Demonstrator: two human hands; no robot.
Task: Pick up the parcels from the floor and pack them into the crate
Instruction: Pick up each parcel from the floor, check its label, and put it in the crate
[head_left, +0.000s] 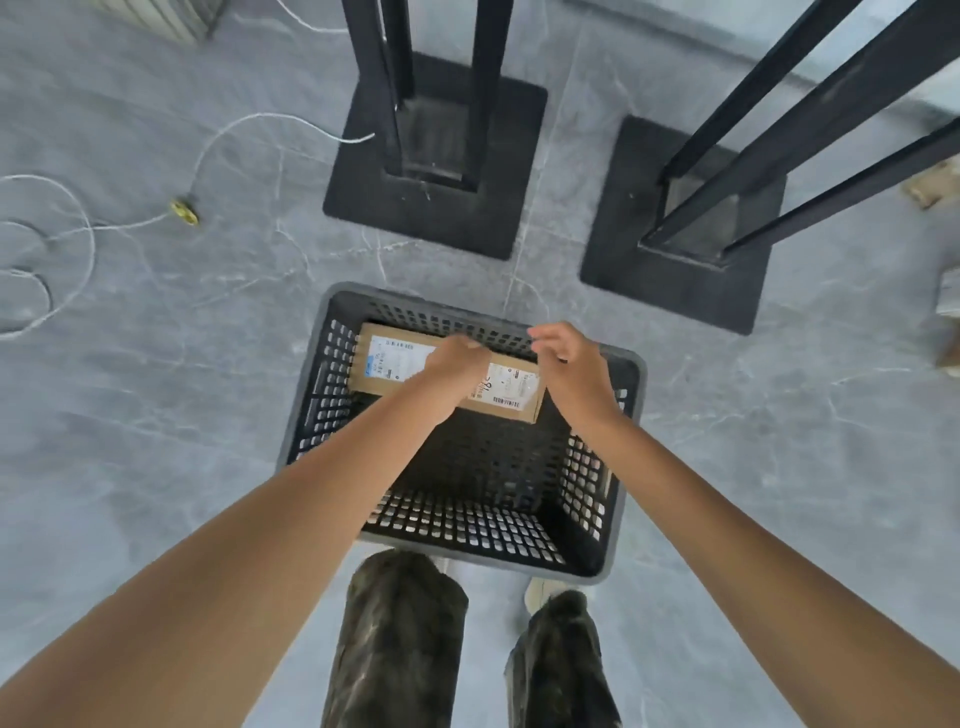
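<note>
A black perforated plastic crate (602, 499) stands on the grey floor just in front of my feet. Inside it, against the far wall, lies a flat brown cardboard parcel (384, 364) with white shipping labels. My left hand (457, 364) reaches over the parcel's middle and curls over its far edge, gripping it. My right hand (569, 364) hovers above the parcel's right end near the crate's far rim, fingers loosely bent and apart, holding nothing. The near half of the crate's floor is bare.
Two black metal stands with square base plates (431, 208) (675, 249) rise just beyond the crate. A white cord (88, 234) with a yellow plug (184, 210) loops over the floor at left. Pale objects (950, 296) lie at the right edge.
</note>
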